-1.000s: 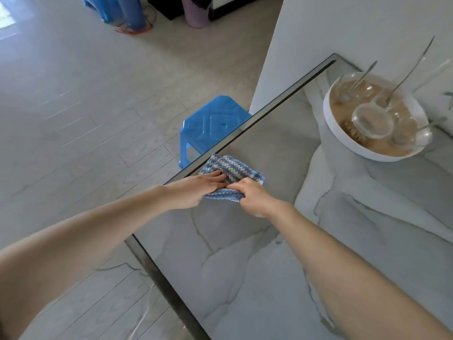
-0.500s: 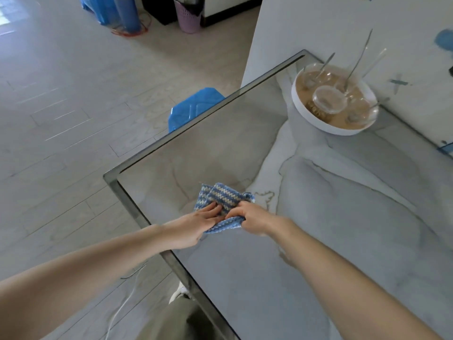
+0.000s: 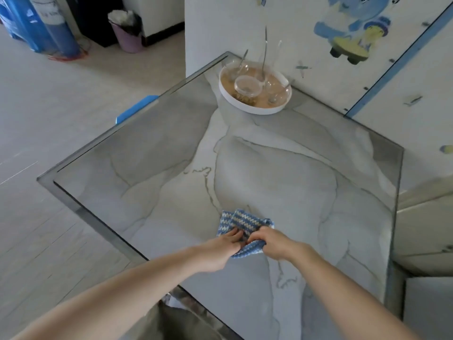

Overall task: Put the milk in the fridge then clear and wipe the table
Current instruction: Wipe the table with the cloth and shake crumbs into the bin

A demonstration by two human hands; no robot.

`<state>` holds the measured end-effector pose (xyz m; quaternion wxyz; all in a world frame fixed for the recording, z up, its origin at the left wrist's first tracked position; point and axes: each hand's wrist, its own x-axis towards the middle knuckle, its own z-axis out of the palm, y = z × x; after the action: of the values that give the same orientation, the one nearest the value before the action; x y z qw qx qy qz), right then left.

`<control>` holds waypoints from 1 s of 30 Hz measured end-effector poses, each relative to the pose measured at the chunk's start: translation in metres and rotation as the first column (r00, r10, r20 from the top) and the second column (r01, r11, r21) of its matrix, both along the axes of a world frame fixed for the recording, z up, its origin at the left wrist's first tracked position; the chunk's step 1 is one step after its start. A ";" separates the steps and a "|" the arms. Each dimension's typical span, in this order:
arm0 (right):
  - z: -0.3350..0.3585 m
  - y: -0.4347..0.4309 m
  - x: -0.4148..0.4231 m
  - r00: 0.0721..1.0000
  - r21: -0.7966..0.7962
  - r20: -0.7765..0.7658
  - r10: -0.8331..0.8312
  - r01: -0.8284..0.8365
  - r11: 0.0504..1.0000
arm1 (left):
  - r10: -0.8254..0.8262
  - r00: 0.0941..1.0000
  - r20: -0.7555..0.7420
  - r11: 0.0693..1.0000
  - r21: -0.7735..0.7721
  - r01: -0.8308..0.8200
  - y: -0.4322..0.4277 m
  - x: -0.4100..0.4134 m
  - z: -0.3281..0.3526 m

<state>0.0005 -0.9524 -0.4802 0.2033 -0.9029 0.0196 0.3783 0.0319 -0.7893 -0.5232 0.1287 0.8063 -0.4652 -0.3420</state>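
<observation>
- Blue-and-white knitted cloth (image 3: 245, 224), woven in zigzag stripes and bunched into soft folds, lies on the table (image 3: 282, 173) near its front edge, a little right of the middle.
- Our left hand (image 3: 221, 251) rests on the cloth's near left part, fingers fairly straight and laid flat across the weave, pressing it to the surface rather than clutching it.
- Our right hand (image 3: 274, 244) grasps the cloth's right side, its fingers curled in and pinching a fold; the two hands almost touch.
- We see a smooth, glossy tabletop, pale grey stone pattern with thin dark veins, framed by a darker glassy border with squared corners.
- At the far corner, well apart from the cloth, sits a round white tray (image 3: 256, 111) with a low wall and a brownish floor.
- Inside it stand small clear glass bowls (image 3: 247, 85) and long thin metal spoons (image 3: 264, 52), handles leaning upward against the wall.
- Beyond the left edge a blue plastic stool (image 3: 137, 107) shows partly beneath the table.
- Farther off on the pale plank floor stand a pink bin (image 3: 127, 39) and a blue water bottle (image 3: 52, 28).
- We note a blue cartoon sticker (image 3: 353, 23) on the white wall.
</observation>
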 end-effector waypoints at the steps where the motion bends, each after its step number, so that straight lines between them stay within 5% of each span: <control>1: 0.000 -0.004 -0.008 1.000 -0.003 -0.009 -0.019 0.019 1.000 | -0.006 1.000 -0.009 1.000 0.005 0.006 -0.005 -0.005 0.001; 8: 0.007 -0.049 -0.059 0.984 0.006 -0.044 -0.175 0.176 0.984 | 0.047 0.984 -0.169 0.995 0.099 -0.030 -0.044 -0.029 0.043; 13: 0.046 -0.074 -0.014 0.882 0.143 0.248 -0.400 0.375 0.916 | 0.175 0.971 -0.165 0.980 -0.067 -0.188 -0.057 0.027 0.091; 20: 0.068 -0.068 0.114 0.756 0.362 0.423 -0.500 0.364 0.858 | 0.264 0.964 -0.041 0.930 -0.256 -0.265 -0.062 0.171 0.123; 27: 0.072 -0.052 0.248 0.708 0.321 0.535 -0.461 0.335 0.886 | 0.430 0.895 0.115 0.856 -0.367 -0.364 -0.052 0.288 0.116; 30: 0.048 -0.049 0.281 0.754 0.240 0.553 -0.354 0.263 0.934 | 0.394 0.888 0.235 0.903 -0.279 -0.327 -0.050 0.311 0.084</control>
<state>0.2815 -1.0016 -0.4321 0.3252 -0.9416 0.0768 0.0419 0.3429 -0.8395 -0.4389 0.2150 0.8992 -0.3566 -0.1349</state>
